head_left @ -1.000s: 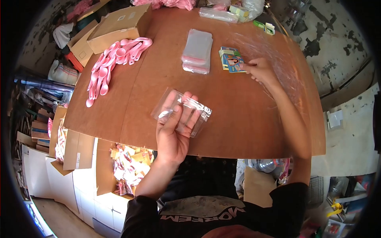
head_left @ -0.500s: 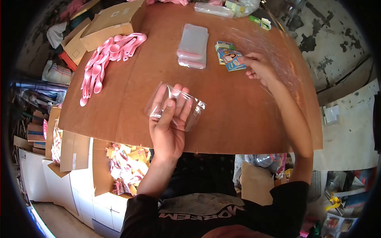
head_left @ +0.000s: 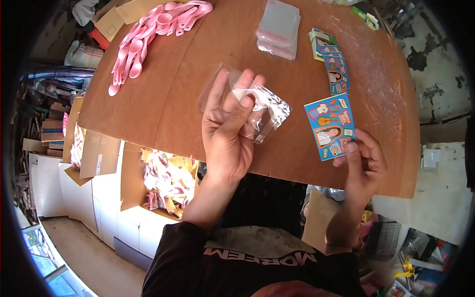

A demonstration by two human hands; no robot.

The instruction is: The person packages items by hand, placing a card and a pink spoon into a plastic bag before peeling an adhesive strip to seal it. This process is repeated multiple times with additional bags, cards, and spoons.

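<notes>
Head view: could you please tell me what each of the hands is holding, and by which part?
Left hand: clear plastic bag, gripped around its middle. Right hand: picture card, pinched at its lower corner.

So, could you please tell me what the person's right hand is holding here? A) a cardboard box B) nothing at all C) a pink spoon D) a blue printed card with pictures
D: the right hand pinches a blue printed card by its lower edge, above the table, while the left hand holds a clear plastic bag.
</notes>
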